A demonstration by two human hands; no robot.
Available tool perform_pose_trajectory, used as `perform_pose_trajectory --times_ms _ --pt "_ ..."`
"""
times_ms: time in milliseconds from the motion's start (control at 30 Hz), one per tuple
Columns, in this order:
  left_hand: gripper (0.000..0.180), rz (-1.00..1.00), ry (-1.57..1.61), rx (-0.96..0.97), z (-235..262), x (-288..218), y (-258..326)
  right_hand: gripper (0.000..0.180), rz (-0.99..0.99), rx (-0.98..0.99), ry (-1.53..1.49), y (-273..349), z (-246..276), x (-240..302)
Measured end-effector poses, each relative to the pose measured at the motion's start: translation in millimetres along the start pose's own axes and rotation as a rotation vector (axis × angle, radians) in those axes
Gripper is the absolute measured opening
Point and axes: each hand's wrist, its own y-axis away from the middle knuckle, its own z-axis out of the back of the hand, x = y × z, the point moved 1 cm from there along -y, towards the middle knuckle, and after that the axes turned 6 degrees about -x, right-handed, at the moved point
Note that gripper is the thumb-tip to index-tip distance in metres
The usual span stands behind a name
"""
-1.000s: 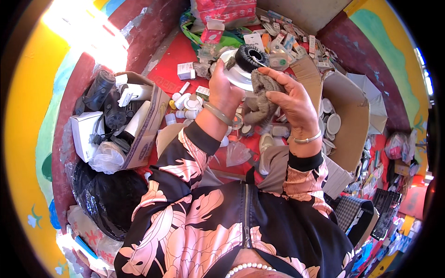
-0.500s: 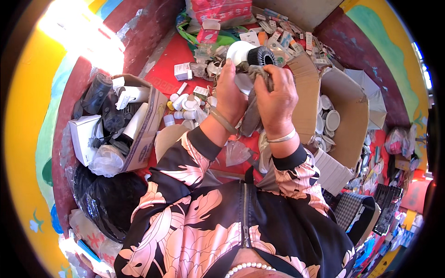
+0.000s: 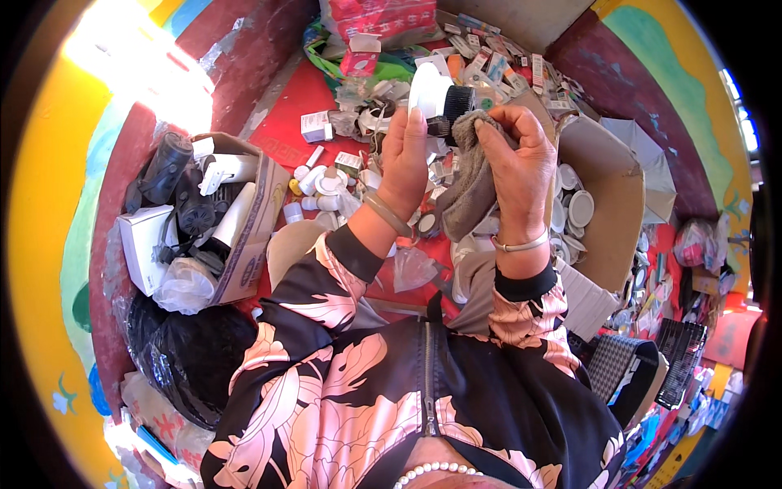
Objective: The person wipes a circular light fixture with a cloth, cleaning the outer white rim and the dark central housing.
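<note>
In front of me my left hand (image 3: 404,163) grips a white round light fitting (image 3: 423,88) with a black finned heat sink (image 3: 459,101), its disc tipped sideways. My right hand (image 3: 520,161) pinches a grey-brown cloth (image 3: 466,181), which hangs down beside the fitting, close to its finned end. Whether the cloth touches the fins I cannot tell. Below and to the right, an open cardboard box (image 3: 607,171) contains several white round light fittings (image 3: 580,209).
On the left a cardboard box (image 3: 251,236) holds black and white fittings, with a black plastic bag (image 3: 191,350) below it. Small white lamps (image 3: 326,183) and cartons (image 3: 316,126) lie on red sheeting (image 3: 285,122). Small packages (image 3: 505,69) are heaped at the far side.
My right hand has moved right with the cloth, away from the heat sink. The fitting in my left hand has turned so its disc stands more upright.
</note>
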Motion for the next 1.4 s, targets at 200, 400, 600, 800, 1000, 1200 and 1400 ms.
perform_pose_trajectory --times_ms 200,400,600,800,1000,1200,1400 --pt "0.026 -0.173 -0.223 0.073 -10.6 -8.1 7.0 0.015 0.372 -0.096 0.340 -3.1 2.0 -0.2" --pt "0.027 -0.127 -0.135 -0.007 -10.0 -6.7 0.0 0.014 0.204 0.094 0.085 -7.6 12.2 3.8" --pt "0.032 -0.009 -0.030 -0.066 5.3 0.8 -8.5 0.016 -0.311 0.325 -0.468 -9.9 28.4 9.1" --pt "0.026 -0.137 -0.219 -0.011 -3.1 -8.3 1.3 0.023 0.129 0.330 0.243 -12.2 19.4 -6.4" --pt "0.023 -0.312 -0.571 0.088 -5.1 -11.3 8.1 0.015 0.210 0.103 0.444 -2.7 5.0 6.6" --pt "0.024 -0.274 -0.513 0.033 -12.2 -13.2 12.2 0.021 0.264 0.219 0.447 -4.6 10.2 2.8" --pt "0.026 -0.219 -0.398 -0.121 -3.1 -3.8 3.3 0.034 0.401 0.297 0.502 2.1 1.4 0.7"
